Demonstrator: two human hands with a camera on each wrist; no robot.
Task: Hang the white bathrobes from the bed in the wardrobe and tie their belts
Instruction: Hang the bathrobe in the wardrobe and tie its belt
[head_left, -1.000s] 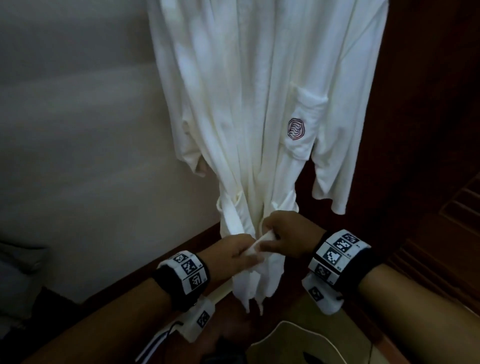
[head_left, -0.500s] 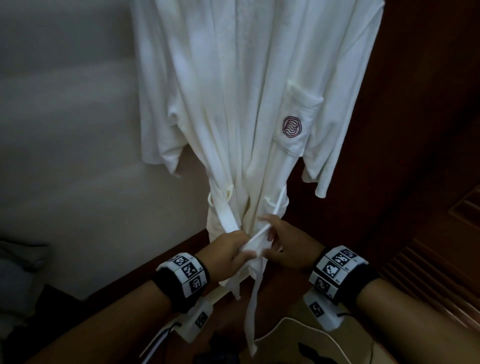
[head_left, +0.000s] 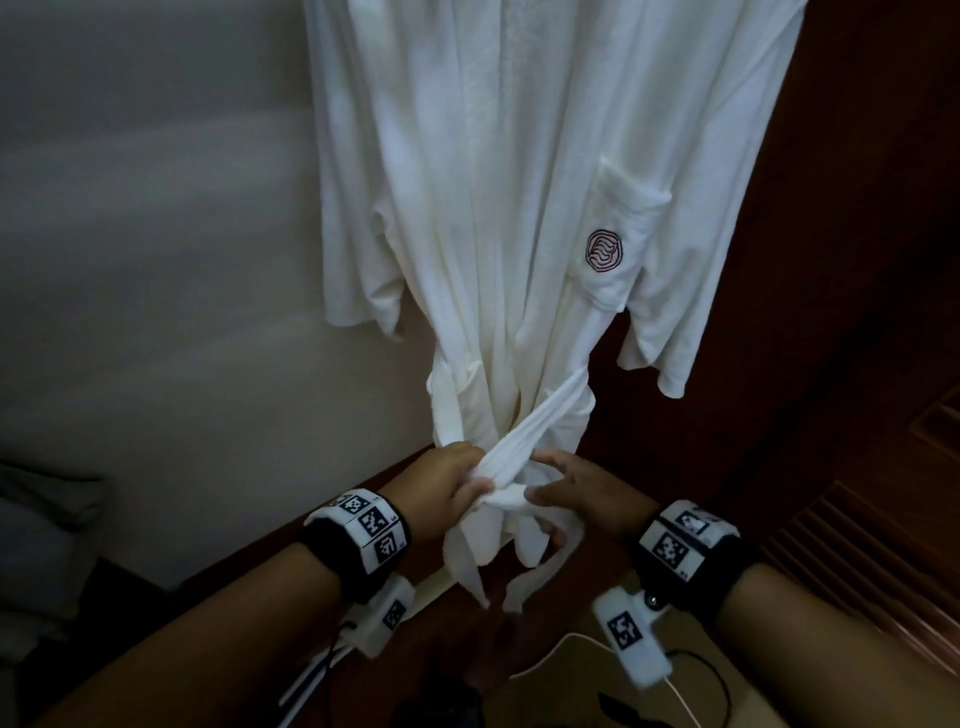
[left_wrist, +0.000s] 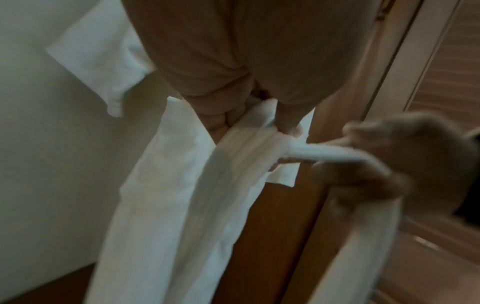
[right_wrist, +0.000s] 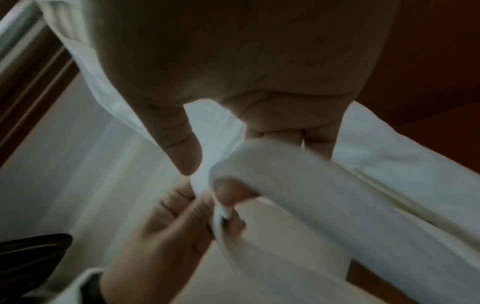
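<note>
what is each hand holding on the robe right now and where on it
The left hand grips the belt where its two ends cross at the robe's waist. The right hand pinches the end that runs sideways out of that crossing.

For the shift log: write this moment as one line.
stage: tying belt | bathrobe: hanging | left hand: grips crossed belt strands | right hand: fingers at crossing, wrapping strand | knot: not yet done
</note>
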